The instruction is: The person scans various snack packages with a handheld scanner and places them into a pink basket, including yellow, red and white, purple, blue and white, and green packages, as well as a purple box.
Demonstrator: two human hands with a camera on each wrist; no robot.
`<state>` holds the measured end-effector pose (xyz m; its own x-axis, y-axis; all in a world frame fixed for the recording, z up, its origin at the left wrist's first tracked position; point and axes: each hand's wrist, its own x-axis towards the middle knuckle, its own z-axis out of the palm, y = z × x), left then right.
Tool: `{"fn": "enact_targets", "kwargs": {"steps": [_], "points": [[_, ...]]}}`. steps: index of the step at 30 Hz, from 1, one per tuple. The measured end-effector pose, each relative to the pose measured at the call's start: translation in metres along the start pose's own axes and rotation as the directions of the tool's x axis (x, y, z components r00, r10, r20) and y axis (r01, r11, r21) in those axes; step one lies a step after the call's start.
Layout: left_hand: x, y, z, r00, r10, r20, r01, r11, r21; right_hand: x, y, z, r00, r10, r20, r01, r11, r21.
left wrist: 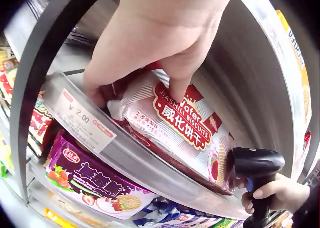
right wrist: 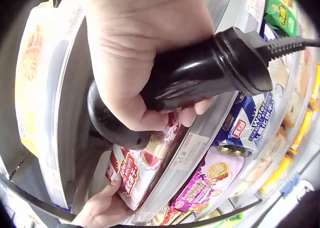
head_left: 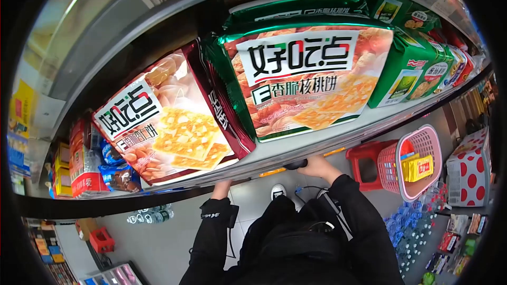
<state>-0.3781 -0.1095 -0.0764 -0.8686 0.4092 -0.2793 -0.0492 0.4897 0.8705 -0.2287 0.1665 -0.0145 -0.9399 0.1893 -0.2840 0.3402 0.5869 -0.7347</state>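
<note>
In the left wrist view my left hand (left wrist: 155, 35) grips the near end of a red and white wafer packet (left wrist: 175, 125) lying on a shelf, thumb and fingers on either side of it. My right hand (right wrist: 145, 53) is wrapped round the handle of a black corded scanner (right wrist: 185, 75), its head close to the packet's other end. The head view shows the left hand (head_left: 221, 189) and right hand (head_left: 320, 168) mostly hidden below an upper shelf.
A price label (left wrist: 85, 120) runs along the shelf edge, with a purple packet (left wrist: 95, 180) below. Large biscuit packs (head_left: 311, 79) stand on the upper shelf. A pink basket (head_left: 391, 166) sits at right on a red stool (head_left: 364, 166), near bottled drinks (head_left: 409, 232).
</note>
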Motion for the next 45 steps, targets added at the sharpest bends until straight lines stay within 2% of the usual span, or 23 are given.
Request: {"fn": "enact_targets", "kwargs": {"steps": [3, 5, 6, 8, 9, 11, 12, 14, 16, 18, 20, 22, 24, 26, 28, 29, 30, 32, 36, 38, 40, 42, 45], "points": [[-0.012, 0.024, -0.007, 0.999, -0.01, -0.051, 0.009, 1.0, -0.019, -0.01, -0.018, -0.005, 0.997, -0.057, -0.052, 0.06, 0.997, 0.048], [-0.021, 0.034, -0.011, 0.995, -0.017, -0.094, 0.015, 0.999, -0.029, -0.025, -0.029, -0.013, 0.998, -0.057, -0.033, 0.064, 0.961, 0.27], [-0.026, 0.035, -0.013, 0.995, -0.022, -0.099, 0.019, 0.999, -0.03, -0.03, -0.027, -0.013, 0.998, -0.059, -0.027, 0.064, 0.961, 0.27], [-0.038, 0.038, -0.012, 0.998, -0.067, 0.015, 0.069, 0.968, -0.243, -0.042, -0.022, -0.013, 0.973, -0.229, 0.016, 0.218, 0.946, 0.239], [-0.048, 0.051, -0.013, 0.997, -0.075, 0.011, 0.075, 0.967, -0.242, -0.051, -0.03, -0.02, 0.968, -0.242, 0.064, 0.218, 0.94, 0.263], [-0.071, 0.073, -0.012, 0.996, -0.051, 0.067, 0.077, 0.87, -0.486, -0.069, -0.033, -0.026, 0.96, -0.258, 0.11, 0.222, 0.938, 0.265], [-0.077, 0.07, -0.011, 0.997, -0.059, 0.057, 0.08, 0.873, -0.482, -0.077, -0.035, -0.028, 0.951, -0.274, 0.144, 0.23, 0.936, 0.266], [-0.094, 0.058, -0.006, 0.974, -0.109, 0.201, 0.21, 0.775, -0.596, -0.095, -0.042, -0.038, 0.934, -0.296, 0.201, 0.245, 0.939, 0.243], [-0.105, 0.049, 0.007, 0.979, -0.081, 0.189, 0.178, 0.792, -0.584, -0.113, -0.047, -0.046, 0.927, -0.295, 0.231, 0.23, 0.934, 0.273], [-0.113, 0.042, 0.025, 0.974, -0.199, 0.108, 0.208, 0.597, -0.775, -0.13, -0.048, -0.054, 0.925, -0.298, 0.234, 0.25, 0.944, 0.216], [-0.115, 0.037, 0.043, 0.962, -0.225, 0.153, 0.263, 0.627, -0.733, -0.146, -0.059, -0.068, 0.887, -0.398, 0.236, 0.305, 0.887, 0.347], [-0.118, 0.042, 0.068, 0.934, -0.26, 0.244, 0.34, 0.447, -0.827, -0.164, -0.062, -0.084, 0.858, -0.439, 0.265, 0.314, 0.859, 0.404], [-0.128, 0.064, 0.096, 0.94, -0.261, 0.221, 0.32, 0.44, -0.839, -0.185, -0.06, -0.101, 0.801, -0.536, 0.266, 0.382, 0.8, 0.463], [-0.133, 0.044, 0.118, 0.885, 0.2, 0.421, 0.387, 0.187, -0.903, -0.212, -0.047, -0.121, 0.831, -0.513, 0.217, 0.336, 0.772, 0.539], [-0.126, 0.068, 0.143, 0.747, 0.44, 0.499, 0.526, 0.069, -0.848, -0.242, -0.02, -0.141, 0.873, -0.434, 0.221, 0.289, 0.827, 0.482], [-0.121, 0.078, 0.152, 0.645, 0.583, 0.495, 0.563, 0.076, -0.823, -0.257, -0.012, -0.148, 0.906, -0.375, 0.196, 0.248, 0.846, 0.473], [-0.12, 0.091, 0.162, 0.642, 0.585, 0.496, 0.56, 0.083, -0.824, -0.27, -0.005, -0.153, 0.933, -0.319, 0.17, 0.21, 0.861, 0.463], [-0.124, 0.122, 0.178, 0.479, 0.77, 0.421, 0.566, 0.096, -0.819, -0.29, 0.008, -0.158, 0.945, -0.305, 0.118, 0.236, 0.887, 0.397], [-0.13, 0.174, 0.195, 0.372, 0.841, 0.393, 0.498, 0.177, -0.849, -0.319, 0.013, -0.169, 0.944, -0.326, -0.04, 0.322, 0.895, 0.309], [-0.129, 0.188, 0.203, 0.368, 0.845, 0.389, 0.463, 0.196, -0.864, -0.331, 0.007, -0.178, 0.976, -0.201, 0.088, 0.153, 0.91, 0.386], [-0.128, 0.2, 0.205, 0.379, 0.841, 0.385, 0.413, 0.219, -0.884, -0.338, -0.002, -0.182, 0.967, -0.25, 0.042, 0.204, 0.866, 0.457], [-0.123, 0.212, 0.212, 0.372, 0.845, 0.383, 0.347, 0.256, -0.902, -0.346, -0.009, -0.188, 0.936, -0.315, 0.155, 0.191, 0.827, 0.529], [-0.116, 0.219, 0.22, 0.324, 0.858, 0.398, 0.385, 0.265, -0.884, -0.353, -0.017, -0.19, 0.899, -0.413, 0.142, 0.265, 0.775, 0.573]]}}
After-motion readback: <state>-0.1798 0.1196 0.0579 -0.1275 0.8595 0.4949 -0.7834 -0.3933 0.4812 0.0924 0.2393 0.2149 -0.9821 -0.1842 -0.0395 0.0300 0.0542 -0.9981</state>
